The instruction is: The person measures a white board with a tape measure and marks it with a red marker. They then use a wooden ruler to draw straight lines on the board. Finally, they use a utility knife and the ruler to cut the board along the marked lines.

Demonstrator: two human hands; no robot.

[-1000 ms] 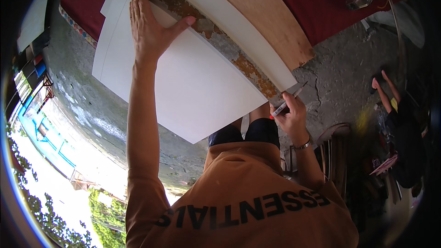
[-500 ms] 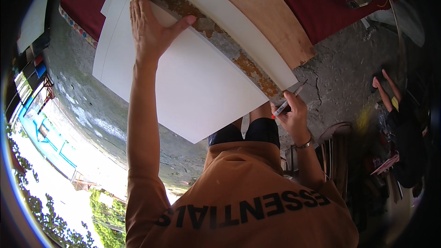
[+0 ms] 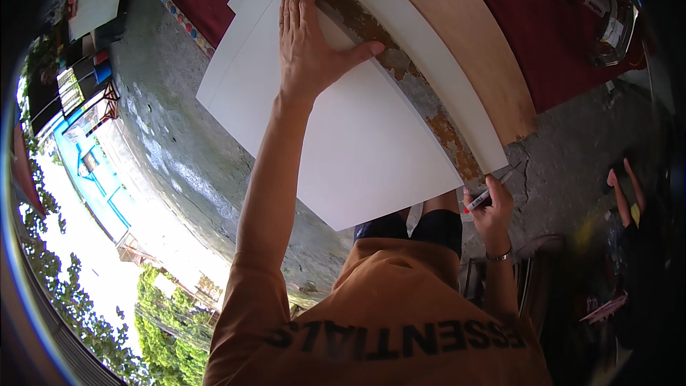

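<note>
My left hand (image 3: pixel 307 64) lies flat with its fingers stretched out over a large white sheet (image 3: pixel 371 150). Its fingertips and thumb press along a long straight strip (image 3: pixel 451 137), grey with rusty-brown patches, which lies across the white material. In my right hand (image 3: pixel 494 220), a slim pen (image 3: pixel 477 203) with a red end is pinched, its thin tip pointing away to the right. That hand is at the strip's near end; whether its fingers touch the strip is unclear. A faint line runs along the sheet's left part.
Beyond the strip lie more white material (image 3: pixel 461 75) and a curved-looking plywood board (image 3: pixel 500 93). Dark red cloth (image 3: pixel 536 43) spreads behind, with a clear plastic object (image 3: pixel 618 32) on it. Another person's legs (image 3: pixel 623 193) show at right over the grey concrete floor (image 3: pixel 564 129).
The whole view has shifted, so the scene sits farther right and a little lower. My left hand stays pressed on the strip; my right hand still holds the pen by its end.
</note>
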